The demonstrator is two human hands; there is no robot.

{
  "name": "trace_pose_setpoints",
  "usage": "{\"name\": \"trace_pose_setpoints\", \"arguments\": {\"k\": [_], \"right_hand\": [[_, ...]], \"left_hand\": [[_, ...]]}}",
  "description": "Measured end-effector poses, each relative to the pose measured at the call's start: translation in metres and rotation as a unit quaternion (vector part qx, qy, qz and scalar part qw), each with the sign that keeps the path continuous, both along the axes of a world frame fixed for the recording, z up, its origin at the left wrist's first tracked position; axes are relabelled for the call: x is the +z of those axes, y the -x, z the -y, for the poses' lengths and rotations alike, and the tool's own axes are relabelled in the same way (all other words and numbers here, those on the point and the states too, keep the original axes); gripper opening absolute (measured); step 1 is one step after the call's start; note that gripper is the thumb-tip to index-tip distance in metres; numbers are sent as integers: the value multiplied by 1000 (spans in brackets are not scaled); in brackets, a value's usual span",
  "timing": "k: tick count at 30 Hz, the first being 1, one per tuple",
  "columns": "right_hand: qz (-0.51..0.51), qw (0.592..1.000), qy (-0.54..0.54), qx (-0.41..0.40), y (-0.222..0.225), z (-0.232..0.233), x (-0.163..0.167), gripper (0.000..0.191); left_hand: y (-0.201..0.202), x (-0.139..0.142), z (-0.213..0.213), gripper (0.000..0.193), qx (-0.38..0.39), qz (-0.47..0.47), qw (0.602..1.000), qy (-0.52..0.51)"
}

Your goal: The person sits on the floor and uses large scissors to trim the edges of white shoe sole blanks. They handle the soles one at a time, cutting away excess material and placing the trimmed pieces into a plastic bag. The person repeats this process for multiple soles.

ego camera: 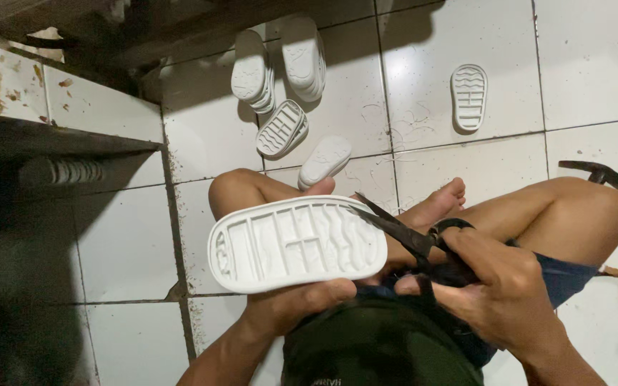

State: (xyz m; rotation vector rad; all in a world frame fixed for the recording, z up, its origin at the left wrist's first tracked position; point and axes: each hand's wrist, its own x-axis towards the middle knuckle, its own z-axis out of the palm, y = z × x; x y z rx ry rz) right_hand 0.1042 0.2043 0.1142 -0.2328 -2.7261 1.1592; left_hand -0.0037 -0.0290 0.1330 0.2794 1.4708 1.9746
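My left hand (pixel 302 300) grips a white moulded shoe sole (pixel 296 244) from below, its ribbed underside facing up, held level over my lap. My right hand (pixel 498 286) is closed through the handles of black scissors (pixel 402 232). The scissor blades are parted and their tips touch the right end of the sole's rim. I sit cross-legged on a white tiled floor (pixel 430 71), with my bare foot (pixel 441 200) just beyond the scissors.
Several more white soles lie on the tiles ahead: a stacked pair (pixel 252 71), another (pixel 303 57), one ribbed side up (pixel 281 129), one (pixel 325 159) by my knee, and a lone one (pixel 468 96) to the right. A black tool (pixel 602 175) lies far right. Dark shelving (pixel 51 143) stands left.
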Motion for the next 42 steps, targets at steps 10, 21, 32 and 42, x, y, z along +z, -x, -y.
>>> {"name": "trace_pose_setpoints", "arguments": {"k": [10,21,32,42], "right_hand": [[27,992,-107,55,-8,-24,-10,51],[52,994,-69,73,4,-24,1,44],[46,990,125,-51,13,-3,-18,41],[123,888,423,-135,-34,3,-108,35]], "left_hand": [[13,10,-3,76,13,0,999,39],[24,13,-11,78,-100,46,992,68],[38,-10,-5,61,-214,5,976,-31],[32,-58,-23,37,-91,57,993,-50]]}}
